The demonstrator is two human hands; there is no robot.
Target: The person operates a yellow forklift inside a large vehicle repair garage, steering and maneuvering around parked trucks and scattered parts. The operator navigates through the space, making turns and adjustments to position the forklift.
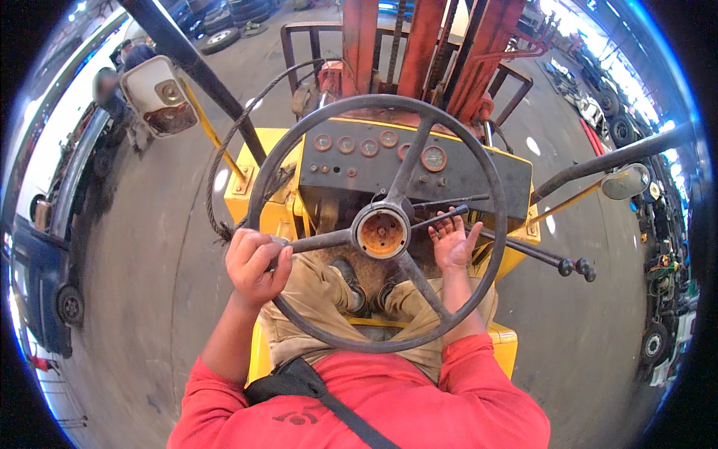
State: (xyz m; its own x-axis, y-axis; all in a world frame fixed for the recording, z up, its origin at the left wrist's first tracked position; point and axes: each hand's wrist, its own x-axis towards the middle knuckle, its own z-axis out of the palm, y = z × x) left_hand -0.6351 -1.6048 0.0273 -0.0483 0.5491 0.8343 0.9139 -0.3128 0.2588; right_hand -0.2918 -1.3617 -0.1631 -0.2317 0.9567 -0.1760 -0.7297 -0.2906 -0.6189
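A large black steering wheel (pixel 329 345) with a rusty round hub (pixel 381 232) fills the space in front of me. My left hand (pixel 256 262) is closed on the wheel's left side, where a bit of a grey knob shows beside the fingers. On the right, inside the rim, my right hand (pixel 453 243) is open, palm up with fingers apart. Its fingertips are at a black column lever (pixel 441 218); whether they touch it I cannot tell. Behind the wheel stands a dark dashboard (pixel 314 178) with several round gauges.
Ahead rises a red forklift mast (pixel 421 52). Long levers with black knobs (pixel 566 266) stick out right. Mirrors flank me, one at left (pixel 158 93), one at right (pixel 625 182). A person (pixel 112 97) stands by parked vehicles at left; wheels and parts line the right.
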